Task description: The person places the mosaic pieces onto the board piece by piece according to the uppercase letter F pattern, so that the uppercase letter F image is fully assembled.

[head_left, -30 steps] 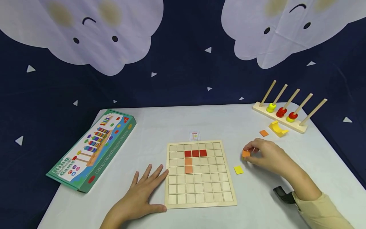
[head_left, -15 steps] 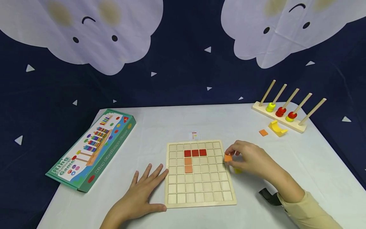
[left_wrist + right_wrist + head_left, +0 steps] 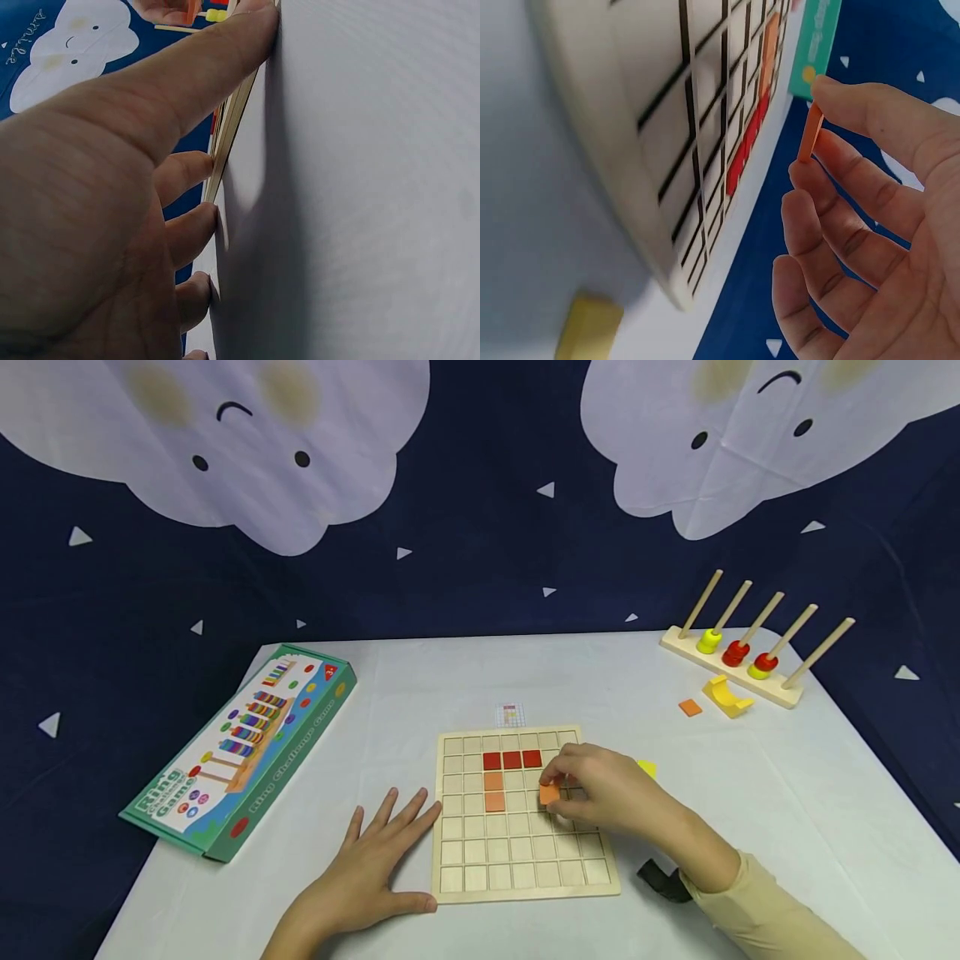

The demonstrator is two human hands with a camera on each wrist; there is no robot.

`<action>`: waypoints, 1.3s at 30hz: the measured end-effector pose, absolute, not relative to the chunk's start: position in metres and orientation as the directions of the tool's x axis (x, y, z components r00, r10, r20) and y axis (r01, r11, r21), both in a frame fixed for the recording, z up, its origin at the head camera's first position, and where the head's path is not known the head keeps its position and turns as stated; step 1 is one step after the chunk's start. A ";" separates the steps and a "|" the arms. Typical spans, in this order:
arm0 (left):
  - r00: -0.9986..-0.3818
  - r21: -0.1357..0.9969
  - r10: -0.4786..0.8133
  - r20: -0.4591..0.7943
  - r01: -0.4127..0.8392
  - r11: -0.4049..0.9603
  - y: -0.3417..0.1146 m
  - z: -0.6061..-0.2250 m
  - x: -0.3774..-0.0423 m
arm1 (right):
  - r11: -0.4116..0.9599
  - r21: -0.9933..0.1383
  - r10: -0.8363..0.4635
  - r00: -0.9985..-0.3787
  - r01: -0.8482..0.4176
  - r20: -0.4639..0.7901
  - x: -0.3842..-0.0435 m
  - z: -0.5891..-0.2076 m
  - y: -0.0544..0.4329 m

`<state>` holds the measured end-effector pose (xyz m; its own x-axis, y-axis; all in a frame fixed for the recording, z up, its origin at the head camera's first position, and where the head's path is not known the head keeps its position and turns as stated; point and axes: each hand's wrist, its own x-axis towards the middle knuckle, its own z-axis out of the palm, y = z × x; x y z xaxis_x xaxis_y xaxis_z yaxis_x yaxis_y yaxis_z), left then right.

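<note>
My right hand (image 3: 611, 789) pinches an orange square tile (image 3: 549, 794) between thumb and fingers, above the right part of the wooden grid board (image 3: 525, 893). In the right wrist view the tile (image 3: 810, 132) is held edge-on, apart from the board. Three red tiles (image 3: 512, 761) sit in a row on the board, with two orange tiles (image 3: 494, 802) below the leftmost one. My left hand (image 3: 367, 868) lies spread at the board's left edge, thumb and index fingertip against it. A small pattern card (image 3: 511, 715) lies just behind the board.
A yellow tile (image 3: 647, 768) lies right of the board, partly behind my right hand. Farther back are a loose orange tile (image 3: 690, 707), a yellow curved piece (image 3: 727, 697) and a peg stand (image 3: 731, 668) with rings. A green game box (image 3: 240, 752) lies at left.
My right hand has carried the orange tile leftward from the table at the right to over the board. The left hand has stayed in place.
</note>
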<state>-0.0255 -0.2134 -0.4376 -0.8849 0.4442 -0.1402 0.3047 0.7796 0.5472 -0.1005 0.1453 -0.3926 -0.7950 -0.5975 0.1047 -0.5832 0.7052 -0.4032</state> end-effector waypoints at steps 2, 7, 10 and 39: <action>-0.883 0.543 0.451 -0.129 0.318 0.777 -0.214 -0.437 -0.025 | 0.691 -0.412 -0.611 -0.784 -0.594 0.104 -0.100 -0.394 0.139; -0.883 0.542 0.451 -0.131 0.317 0.778 -0.214 -0.436 -0.025 | 0.660 -0.441 -0.646 -0.759 -0.608 0.080 -0.100 -0.399 0.127; -0.882 0.546 0.451 -0.133 0.315 0.776 -0.214 -0.436 -0.025 | 0.649 -0.468 -0.654 -0.754 -0.600 0.058 -0.100 -0.401 0.121; -0.882 0.541 0.444 -0.160 0.298 0.787 -0.214 -0.434 -0.026 | 0.631 -0.412 -0.712 -0.702 -0.658 0.030 -0.100 -0.417 0.084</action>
<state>-0.0261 -0.2142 -0.4340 -0.8818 0.4437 -0.1598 0.2977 0.7866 0.5410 -0.0996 0.0839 -0.4166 -0.7015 -0.7120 0.0302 -0.6577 0.6305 -0.4122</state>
